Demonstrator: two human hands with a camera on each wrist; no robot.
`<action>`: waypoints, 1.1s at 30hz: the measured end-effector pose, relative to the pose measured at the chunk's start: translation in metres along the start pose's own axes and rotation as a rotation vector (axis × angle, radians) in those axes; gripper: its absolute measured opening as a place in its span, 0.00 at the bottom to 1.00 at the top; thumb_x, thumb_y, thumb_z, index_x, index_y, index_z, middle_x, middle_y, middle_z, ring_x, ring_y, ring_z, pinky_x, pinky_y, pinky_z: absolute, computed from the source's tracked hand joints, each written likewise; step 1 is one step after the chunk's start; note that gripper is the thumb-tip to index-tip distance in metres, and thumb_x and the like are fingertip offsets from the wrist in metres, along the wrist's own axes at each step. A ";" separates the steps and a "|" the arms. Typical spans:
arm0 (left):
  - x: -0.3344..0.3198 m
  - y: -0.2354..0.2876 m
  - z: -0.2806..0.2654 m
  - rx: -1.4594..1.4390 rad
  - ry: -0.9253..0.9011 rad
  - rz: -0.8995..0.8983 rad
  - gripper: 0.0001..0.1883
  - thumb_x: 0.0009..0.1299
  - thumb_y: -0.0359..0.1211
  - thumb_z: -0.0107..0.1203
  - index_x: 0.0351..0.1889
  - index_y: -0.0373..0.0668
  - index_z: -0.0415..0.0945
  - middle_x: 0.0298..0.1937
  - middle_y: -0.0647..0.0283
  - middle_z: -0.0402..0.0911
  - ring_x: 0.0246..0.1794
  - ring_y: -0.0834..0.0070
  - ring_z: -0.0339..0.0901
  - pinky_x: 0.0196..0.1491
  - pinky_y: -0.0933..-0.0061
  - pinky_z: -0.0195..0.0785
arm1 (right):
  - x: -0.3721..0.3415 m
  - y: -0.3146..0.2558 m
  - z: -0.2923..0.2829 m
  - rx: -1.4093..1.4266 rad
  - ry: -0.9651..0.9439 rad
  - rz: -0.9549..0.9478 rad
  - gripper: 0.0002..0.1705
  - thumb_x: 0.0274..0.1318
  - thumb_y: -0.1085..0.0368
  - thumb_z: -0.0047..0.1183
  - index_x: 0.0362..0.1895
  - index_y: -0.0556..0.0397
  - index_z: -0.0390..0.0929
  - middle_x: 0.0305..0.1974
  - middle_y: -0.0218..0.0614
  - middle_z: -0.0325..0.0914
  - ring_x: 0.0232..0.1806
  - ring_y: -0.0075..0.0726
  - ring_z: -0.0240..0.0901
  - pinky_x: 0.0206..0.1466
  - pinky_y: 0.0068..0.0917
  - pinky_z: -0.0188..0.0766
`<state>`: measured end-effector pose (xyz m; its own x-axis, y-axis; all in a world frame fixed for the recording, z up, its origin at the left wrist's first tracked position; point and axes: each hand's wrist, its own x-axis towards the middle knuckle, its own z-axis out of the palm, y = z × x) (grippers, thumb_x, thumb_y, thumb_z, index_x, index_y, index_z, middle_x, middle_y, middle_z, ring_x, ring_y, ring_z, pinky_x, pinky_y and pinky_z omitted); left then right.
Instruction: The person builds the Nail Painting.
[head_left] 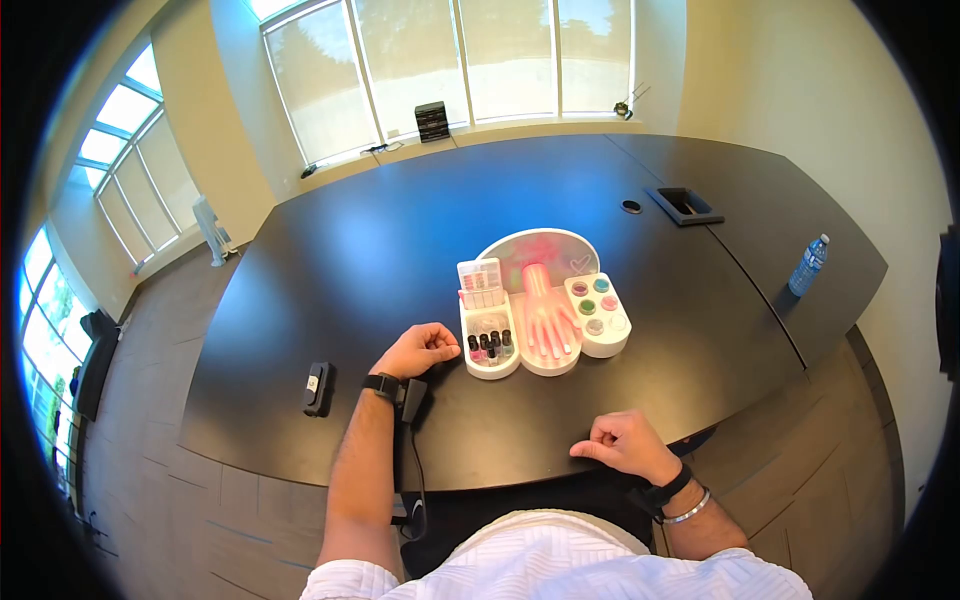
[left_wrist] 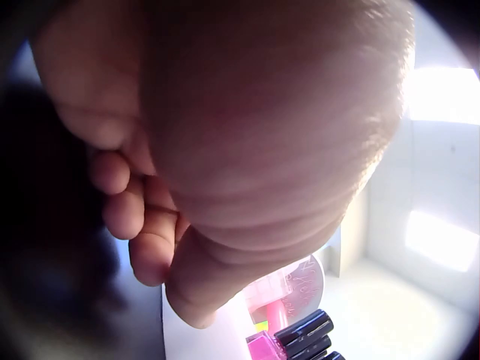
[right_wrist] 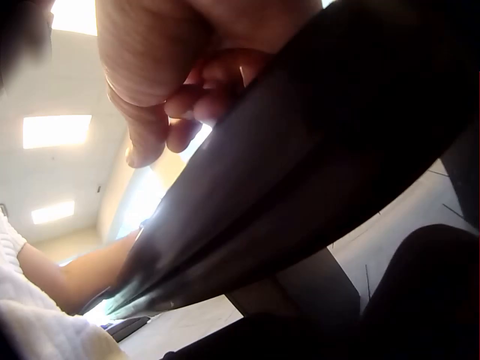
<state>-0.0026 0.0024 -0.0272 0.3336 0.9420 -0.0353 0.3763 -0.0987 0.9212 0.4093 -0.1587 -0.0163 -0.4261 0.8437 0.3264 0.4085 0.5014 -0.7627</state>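
A white toy manicure set (head_left: 478, 369) stands on the dark table, with a pink model hand (head_left: 548, 315) in its middle. Small nail polish bottles (head_left: 490, 343) with black caps fill its left side, and round pots of color (head_left: 588, 307) its right side. My left hand (head_left: 418, 350) rests on the table just left of the set, fingers loosely curled and holding nothing. In the left wrist view its thumb overlaps the white side of the set, near a pink polish bottle (left_wrist: 264, 346). At the table's front edge lies my right hand (head_left: 628, 443), loosely curled with the thumb out, holding nothing.
A small black device (head_left: 317, 389) lies on the table left of my left arm. Far right stands a water bottle (head_left: 808, 265), near a table socket box (head_left: 685, 206). Behind the model hand rises a rounded back panel (head_left: 510, 246). A cable (head_left: 418, 462) hangs from my left wrist.
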 end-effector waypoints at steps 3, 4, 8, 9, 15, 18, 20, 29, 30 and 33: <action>-0.002 0.001 0.002 0.006 0.007 -0.015 0.07 0.77 0.32 0.70 0.44 0.41 0.83 0.34 0.78 0.80 0.34 0.90 0.72 0.39 0.84 0.68 | 0.003 0.008 0.004 -0.053 0.063 0.005 0.26 0.57 0.54 0.80 0.20 0.54 0.78 0.15 0.31 0.72 0.15 0.26 0.65 0.22 0.27 0.60; -0.003 0.001 0.003 0.003 0.016 -0.012 0.07 0.77 0.32 0.70 0.44 0.41 0.83 0.34 0.78 0.80 0.33 0.90 0.72 0.39 0.84 0.68 | 0.004 0.007 0.005 -0.048 0.063 0.001 0.26 0.57 0.54 0.80 0.20 0.54 0.78 0.15 0.31 0.72 0.15 0.26 0.65 0.22 0.27 0.60; -0.005 0.001 0.003 -0.001 0.072 -0.007 0.09 0.76 0.35 0.71 0.42 0.42 0.84 0.32 0.79 0.78 0.32 0.90 0.69 0.38 0.82 0.66 | 0.004 0.005 0.007 -0.093 0.081 -0.072 0.25 0.59 0.56 0.79 0.20 0.54 0.78 0.15 0.32 0.72 0.15 0.29 0.66 0.21 0.28 0.61; -0.006 0.001 0.003 -0.001 0.068 -0.010 0.09 0.76 0.35 0.71 0.42 0.42 0.84 0.32 0.79 0.78 0.32 0.90 0.69 0.38 0.82 0.66 | 0.004 0.006 0.008 -0.117 0.080 -0.093 0.25 0.59 0.57 0.78 0.20 0.53 0.77 0.15 0.33 0.72 0.15 0.31 0.67 0.21 0.29 0.61; -0.012 0.003 0.000 -0.023 0.087 0.033 0.08 0.79 0.36 0.69 0.43 0.42 0.83 0.35 0.81 0.79 0.33 0.92 0.69 0.39 0.85 0.65 | 0.003 0.007 0.010 -0.159 0.095 -0.103 0.24 0.58 0.58 0.78 0.19 0.53 0.77 0.16 0.36 0.72 0.15 0.37 0.68 0.21 0.32 0.63; -0.011 0.003 0.001 -0.044 0.098 0.030 0.10 0.77 0.37 0.71 0.41 0.42 0.84 0.32 0.80 0.78 0.32 0.91 0.69 0.38 0.83 0.65 | 0.003 0.007 0.010 -0.165 0.091 -0.104 0.24 0.58 0.58 0.78 0.19 0.53 0.76 0.16 0.36 0.72 0.15 0.37 0.68 0.21 0.32 0.62; -0.011 0.002 0.000 -0.045 0.095 0.033 0.10 0.77 0.37 0.71 0.42 0.42 0.84 0.32 0.80 0.78 0.32 0.91 0.69 0.38 0.83 0.66 | 0.004 0.006 0.010 -0.165 0.092 -0.106 0.24 0.58 0.59 0.78 0.19 0.53 0.76 0.16 0.36 0.71 0.15 0.37 0.67 0.21 0.32 0.62; -0.011 0.001 0.000 -0.042 0.096 0.059 0.09 0.77 0.36 0.71 0.42 0.41 0.84 0.32 0.80 0.77 0.31 0.91 0.69 0.38 0.83 0.66 | 0.003 0.005 0.010 -0.175 0.094 -0.107 0.24 0.58 0.58 0.78 0.19 0.54 0.76 0.16 0.37 0.71 0.15 0.38 0.66 0.21 0.33 0.61; -0.011 0.001 0.000 -0.043 0.094 0.060 0.09 0.77 0.36 0.71 0.42 0.41 0.84 0.32 0.80 0.77 0.31 0.91 0.69 0.38 0.83 0.66 | 0.003 0.006 0.011 -0.175 0.095 -0.107 0.24 0.58 0.58 0.78 0.19 0.54 0.76 0.16 0.37 0.71 0.15 0.39 0.67 0.21 0.33 0.61; -0.010 0.000 -0.002 -0.057 0.084 0.045 0.09 0.77 0.36 0.71 0.43 0.41 0.84 0.32 0.80 0.78 0.32 0.91 0.69 0.38 0.83 0.66 | 0.004 0.004 0.010 -0.179 0.102 -0.115 0.24 0.57 0.58 0.78 0.19 0.53 0.76 0.16 0.37 0.71 0.15 0.39 0.67 0.21 0.34 0.61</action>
<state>-0.0076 -0.0065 -0.0266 0.2748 0.9608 0.0371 0.3116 -0.1254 0.9419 0.4008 -0.1558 -0.0237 -0.3981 0.7895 0.4671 0.5028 0.6137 -0.6087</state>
